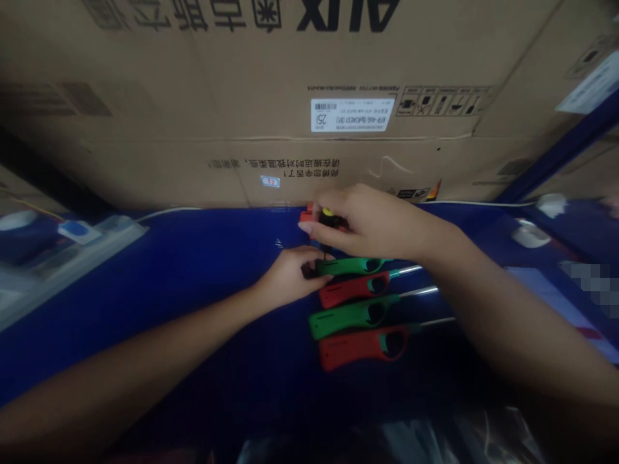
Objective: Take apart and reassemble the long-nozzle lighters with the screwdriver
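Note:
My right hand (365, 219) is closed round a short, dark-handled screwdriver (329, 222) with a yellow end. Its dark shaft points down at the butt of a green gas lighter (345, 266). My left hand (293, 274) pinches that butt from the left, beside a small dark patch I cannot make out. In front of it lie a red lighter (351, 289), a second green lighter (351, 317) and another red lighter (360, 347), their metal tubes pointing right. Behind the screwdriver shows part of a red piece (306, 216), mostly covered by my fingers.
A large printed cardboard box (232, 96) stands along the back of the blue tabletop (213, 241). Clear plastic packaging (97, 248) lies at left. White plug-like objects (530, 233) and a paper sheet (551, 299) are at right. Shiny plastic (411, 441) is at the front edge.

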The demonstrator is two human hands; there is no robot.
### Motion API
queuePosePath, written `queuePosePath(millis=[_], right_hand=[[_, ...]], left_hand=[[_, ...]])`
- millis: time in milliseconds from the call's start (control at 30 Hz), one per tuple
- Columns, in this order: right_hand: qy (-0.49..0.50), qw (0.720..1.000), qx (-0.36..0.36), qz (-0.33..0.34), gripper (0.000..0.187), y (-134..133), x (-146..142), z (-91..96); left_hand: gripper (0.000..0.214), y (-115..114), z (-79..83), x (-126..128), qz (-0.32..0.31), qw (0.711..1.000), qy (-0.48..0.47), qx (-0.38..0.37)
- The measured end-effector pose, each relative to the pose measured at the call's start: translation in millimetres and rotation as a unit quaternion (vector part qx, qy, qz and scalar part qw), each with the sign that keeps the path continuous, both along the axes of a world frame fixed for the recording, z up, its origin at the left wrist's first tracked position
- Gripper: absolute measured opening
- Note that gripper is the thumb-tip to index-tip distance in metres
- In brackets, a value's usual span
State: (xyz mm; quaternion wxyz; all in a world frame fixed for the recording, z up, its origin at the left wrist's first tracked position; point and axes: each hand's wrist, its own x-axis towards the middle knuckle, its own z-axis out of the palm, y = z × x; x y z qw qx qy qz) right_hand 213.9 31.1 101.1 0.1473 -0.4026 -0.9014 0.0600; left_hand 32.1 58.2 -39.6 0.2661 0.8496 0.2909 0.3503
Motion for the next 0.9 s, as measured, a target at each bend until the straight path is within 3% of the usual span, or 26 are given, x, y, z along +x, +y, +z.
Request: queuePosePath(millis=[233,900], right_hand=[[-0.005,0.999,0.042,-0.011,0.024,1.5,1.4,-2.5],[-0.055,0.995,0.067,-0.056,0.027,-3.5,-0.8,3.5]], left_hand=[[0.022,0.6,1.1,-0.2,-0.004,0.999,-0.003,0.039],[0.019,-0.4,1.5,0.1,-0.022,0.999,-0.017,0.016]])
